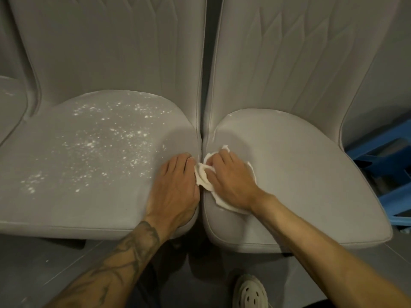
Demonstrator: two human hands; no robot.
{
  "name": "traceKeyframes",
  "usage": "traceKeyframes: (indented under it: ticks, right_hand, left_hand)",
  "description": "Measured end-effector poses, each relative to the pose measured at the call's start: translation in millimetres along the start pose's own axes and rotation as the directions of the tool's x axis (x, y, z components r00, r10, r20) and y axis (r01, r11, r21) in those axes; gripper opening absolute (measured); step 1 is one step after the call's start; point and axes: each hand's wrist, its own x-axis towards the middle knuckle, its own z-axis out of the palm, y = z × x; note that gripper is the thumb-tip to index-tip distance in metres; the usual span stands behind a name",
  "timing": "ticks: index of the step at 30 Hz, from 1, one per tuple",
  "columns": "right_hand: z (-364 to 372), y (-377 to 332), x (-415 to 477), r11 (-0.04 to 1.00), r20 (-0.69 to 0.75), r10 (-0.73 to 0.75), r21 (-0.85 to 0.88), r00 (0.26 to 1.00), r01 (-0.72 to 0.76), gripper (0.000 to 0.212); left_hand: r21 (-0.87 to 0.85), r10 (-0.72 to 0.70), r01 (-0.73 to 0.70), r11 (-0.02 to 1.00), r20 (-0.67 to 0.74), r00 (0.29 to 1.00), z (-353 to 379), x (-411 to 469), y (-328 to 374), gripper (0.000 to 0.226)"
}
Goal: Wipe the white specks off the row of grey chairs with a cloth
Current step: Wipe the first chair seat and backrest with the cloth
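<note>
From the head camera I look down on two grey upholstered chairs with rounded seats and stitched backrests, set side by side with their seats almost touching.

My left hand lies flat on the right edge of the left grey chair, fingers straight and pressed to the fabric, gripping nothing. Its thumb side touches the edge of the crumpled white cloth.

My right hand is on top of that cloth. Its fingers are bent over it and bunch it against the left edge of the right grey chair, just beside the place where the two seats meet. Most of the cloth is hidden under my palm; it shows between my two hands, past my fingertips and below my wrist.

The white specks are scattered thickly over the middle and left of the left chair's seat, and they thin out towards my left hand. The right chair's seat looks nearly bare, with only a few flecks along its back rim.

At the far left edge a third grey seat shows a few faint specks. A blue plastic frame stands to the right of the right chair. On the dark grey floor below, a pale perforated shoe points towards the chairs.
</note>
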Motion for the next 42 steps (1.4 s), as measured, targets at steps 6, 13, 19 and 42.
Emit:
traceKeyframes:
  ticks: [6, 13, 19, 42]
  right_hand:
    - [-8, -10, 23, 0.979, -0.014, 0.195, -0.064, 0.981, -0.195, 0.038]
    - [-8, -38, -62, 0.996, -0.062, 0.063, 0.070, 0.996, -0.059, 0.029]
    - [-18, -55, -46, 0.986, -0.205, 0.118, -0.093, 0.972, -0.140, 0.020]
    - [3, -84, -108, 0.940, -0.272, 0.341, 0.076, 0.900, -0.333, 0.021]
  left_hand:
    - [-0.024, -0.040, 0.043, 0.999, 0.108, 0.993, -11, 1, 2, 0.045]
    - [0.052, -0.027, 0.018, 0.999, 0.184, 0.983, -16, -2, 4, 0.054]
    - [0.052, 0.008, -0.018, 0.998, 0.172, 0.985, -16, -3, 3, 0.047]
    - [0.014, -0.032, 0.031, 0.999, 0.047, 0.998, 1, -1, 0, 0.040]
